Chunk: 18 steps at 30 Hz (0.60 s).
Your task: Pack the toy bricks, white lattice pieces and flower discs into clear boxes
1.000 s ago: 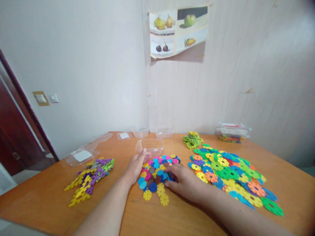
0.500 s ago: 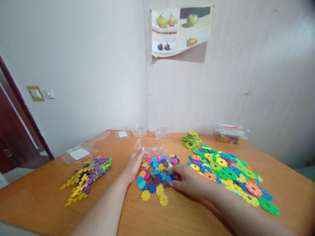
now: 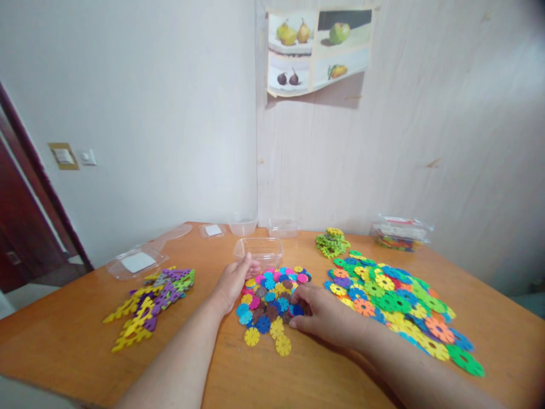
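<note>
Small notched discs in blue, pink, yellow and brown form a pile (image 3: 271, 295) between my hands on the orange-brown table (image 3: 310, 369). My left hand (image 3: 237, 279) stands on its edge at the pile's left side, fingers apart, next to a clear plastic box (image 3: 259, 251). Nothing shows in that hand. At the right edge of the pile is my right hand (image 3: 313, 309), its thumb and fingers curved over the discs with a gap between them and no disc visibly held.
Larger coloured discs (image 3: 395, 301) spread to the right. Purple and yellow interlocking pieces (image 3: 155, 301) lie left, a green bunch (image 3: 332, 243) farther back. Clear tubs (image 3: 284, 228), lids (image 3: 137, 262) and a filled box (image 3: 401, 232) stand along the back.
My right hand has shifted slightly at the pile's right edge, its thumb and fingers a little farther apart. My left hand keeps its place. The view has turned slightly.
</note>
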{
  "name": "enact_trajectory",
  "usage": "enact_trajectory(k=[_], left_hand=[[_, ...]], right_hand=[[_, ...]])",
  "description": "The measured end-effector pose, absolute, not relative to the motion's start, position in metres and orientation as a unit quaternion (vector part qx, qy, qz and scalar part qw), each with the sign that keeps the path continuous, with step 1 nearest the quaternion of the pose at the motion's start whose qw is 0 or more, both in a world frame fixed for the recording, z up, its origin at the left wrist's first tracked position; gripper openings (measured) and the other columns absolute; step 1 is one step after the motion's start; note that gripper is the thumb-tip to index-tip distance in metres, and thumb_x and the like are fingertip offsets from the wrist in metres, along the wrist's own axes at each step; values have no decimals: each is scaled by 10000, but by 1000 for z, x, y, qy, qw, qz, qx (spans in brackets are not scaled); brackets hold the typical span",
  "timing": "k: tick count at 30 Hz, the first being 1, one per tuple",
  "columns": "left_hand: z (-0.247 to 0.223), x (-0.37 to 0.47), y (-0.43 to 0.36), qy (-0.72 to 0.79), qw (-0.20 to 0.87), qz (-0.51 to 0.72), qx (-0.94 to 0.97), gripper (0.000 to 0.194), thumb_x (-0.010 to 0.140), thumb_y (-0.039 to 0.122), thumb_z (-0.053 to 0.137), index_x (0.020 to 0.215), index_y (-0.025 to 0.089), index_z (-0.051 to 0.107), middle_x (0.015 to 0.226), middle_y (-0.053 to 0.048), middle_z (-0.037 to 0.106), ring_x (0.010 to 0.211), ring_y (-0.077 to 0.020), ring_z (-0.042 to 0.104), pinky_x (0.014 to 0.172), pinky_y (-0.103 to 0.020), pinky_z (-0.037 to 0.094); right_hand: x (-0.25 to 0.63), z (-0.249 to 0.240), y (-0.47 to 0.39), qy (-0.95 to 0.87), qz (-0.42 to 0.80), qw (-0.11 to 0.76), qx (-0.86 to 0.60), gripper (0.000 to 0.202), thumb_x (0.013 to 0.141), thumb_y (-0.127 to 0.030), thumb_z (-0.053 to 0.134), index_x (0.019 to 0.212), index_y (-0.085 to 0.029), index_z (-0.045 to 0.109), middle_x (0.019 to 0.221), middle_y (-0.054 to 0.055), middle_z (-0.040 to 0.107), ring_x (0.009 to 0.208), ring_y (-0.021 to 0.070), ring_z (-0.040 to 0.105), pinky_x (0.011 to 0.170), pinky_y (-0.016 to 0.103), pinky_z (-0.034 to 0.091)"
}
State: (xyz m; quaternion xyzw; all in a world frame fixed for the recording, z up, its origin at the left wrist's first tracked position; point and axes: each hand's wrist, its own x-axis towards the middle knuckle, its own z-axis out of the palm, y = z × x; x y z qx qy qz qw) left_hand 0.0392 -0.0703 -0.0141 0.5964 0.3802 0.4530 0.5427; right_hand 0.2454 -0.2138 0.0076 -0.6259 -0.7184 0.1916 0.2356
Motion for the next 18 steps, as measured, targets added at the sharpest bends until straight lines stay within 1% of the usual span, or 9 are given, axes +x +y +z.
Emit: enact_trajectory(k=[3,12,15,18], left_hand=[[-14,39,-70,383,543,452,596,682,757,764,573,923,116,706,950,-165,744,983,-270,685,938,-414,493],[-16,39,-68,379,542,454,597,670,775,751,567,933,116,711,935,-160,744,995,-276,681,922,-417,495],[-18,38,-66,379,541,453,599,664,783,746,561,931,117,712,936,-158,744,983,-270,683,910,-405,497],[-20,38,-63,380,536,454,602,652,784,738,569,931,119,709,935,-155,743,944,-261,687,898,-399,500]], right_hand=[[246,2,-211,-720,183,244,-623,242,721,-328,732,904,-214,623,920,13,638,818,165,548,664,242,371],[247,-2,-208,-721,193,253,-615,228,725,-313,720,878,-213,584,843,-17,612,753,140,529,617,229,336],[251,1,-211,-707,218,238,-629,250,727,-339,729,876,-212,573,817,-25,613,725,137,529,608,231,339],[262,8,-215,-714,224,207,-630,244,723,-329,734,867,-215,574,806,-30,615,715,136,532,593,229,331]])
